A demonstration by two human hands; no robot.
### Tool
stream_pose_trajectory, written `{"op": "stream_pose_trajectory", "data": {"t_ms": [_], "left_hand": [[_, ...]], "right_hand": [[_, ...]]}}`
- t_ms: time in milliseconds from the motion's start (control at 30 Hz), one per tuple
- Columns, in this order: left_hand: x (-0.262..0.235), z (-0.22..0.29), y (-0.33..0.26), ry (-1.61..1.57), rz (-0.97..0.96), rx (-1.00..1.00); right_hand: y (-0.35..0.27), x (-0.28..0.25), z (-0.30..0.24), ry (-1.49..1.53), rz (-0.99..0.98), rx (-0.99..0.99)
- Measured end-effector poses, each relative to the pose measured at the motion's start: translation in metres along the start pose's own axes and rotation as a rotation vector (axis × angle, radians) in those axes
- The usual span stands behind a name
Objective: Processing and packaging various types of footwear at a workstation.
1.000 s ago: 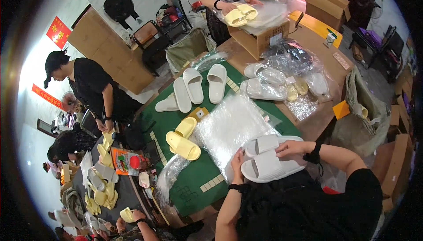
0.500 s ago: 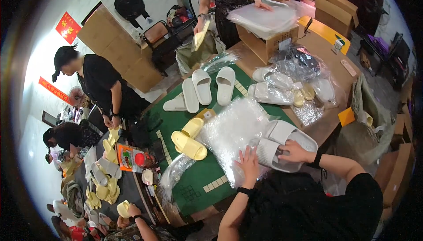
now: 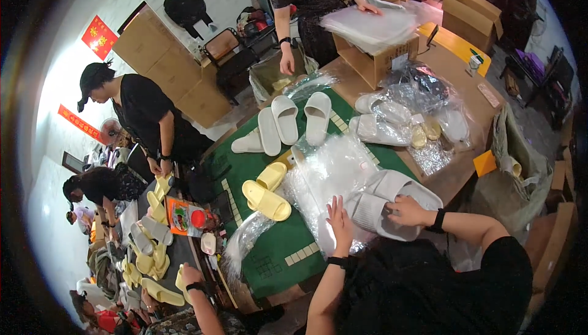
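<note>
Here, left hand flat, fingers spread on clear bag, right hand clamped on white slippers.

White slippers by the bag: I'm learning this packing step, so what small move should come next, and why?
Probably slide the white slippers deeper into the clear plastic bag: the right hand rests on them, and the left hand presses the bag flat on the green table.

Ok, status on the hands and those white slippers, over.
Left hand flat on clear plastic bag. Right hand gripping white slippers. Yellow slippers lie alongside, apart.
</note>
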State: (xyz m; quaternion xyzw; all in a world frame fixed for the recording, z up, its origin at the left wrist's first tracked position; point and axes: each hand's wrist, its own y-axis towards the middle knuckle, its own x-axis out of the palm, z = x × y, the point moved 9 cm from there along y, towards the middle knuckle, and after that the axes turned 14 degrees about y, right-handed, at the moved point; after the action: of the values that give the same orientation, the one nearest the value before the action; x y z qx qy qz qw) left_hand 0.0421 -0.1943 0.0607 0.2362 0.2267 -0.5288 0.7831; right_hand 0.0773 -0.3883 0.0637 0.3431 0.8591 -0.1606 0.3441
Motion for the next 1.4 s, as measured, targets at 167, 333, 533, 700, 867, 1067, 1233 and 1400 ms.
{"op": "stream_pose_trajectory", "data": {"t_ms": [167, 333, 533, 700, 867, 1067, 1233, 1400], "left_hand": [[0.014, -0.022, 0.004, -0.165, -0.148, -0.072], [0.025, -0.034, 0.001, -0.328, -0.308, -0.246], [0.018, -0.066, 0.01, -0.457, -0.237, -0.29], [0.021, -0.076, 0.014, -0.422, -0.266, -0.316], [0.03, -0.066, 0.012, -0.548, -0.347, -0.36], [0.018, -0.059, 0.014, -0.304, -0.336, -0.293], [0.016, -0.041, 0.014, -0.563, -0.336, -0.303], [0.02, -0.049, 0.016, -0.199, -0.326, -0.147]], "right_hand": [[0.004, -0.014, 0.018, 0.238, -0.007, -0.02], [0.004, -0.014, 0.018, 0.478, -0.172, 0.005], [-0.001, -0.011, 0.026, 0.61, -0.197, 0.065], [0.003, -0.011, 0.021, 0.788, -0.234, 0.146], [0.008, -0.002, 0.012, 1.006, -0.195, 0.18], [0.012, -0.006, 0.044, 0.777, 0.031, 0.266], [0.007, -0.025, 0.044, 0.432, 0.187, 0.171], [0.0, -0.025, 0.047, 0.528, 0.139, 0.219]]}}
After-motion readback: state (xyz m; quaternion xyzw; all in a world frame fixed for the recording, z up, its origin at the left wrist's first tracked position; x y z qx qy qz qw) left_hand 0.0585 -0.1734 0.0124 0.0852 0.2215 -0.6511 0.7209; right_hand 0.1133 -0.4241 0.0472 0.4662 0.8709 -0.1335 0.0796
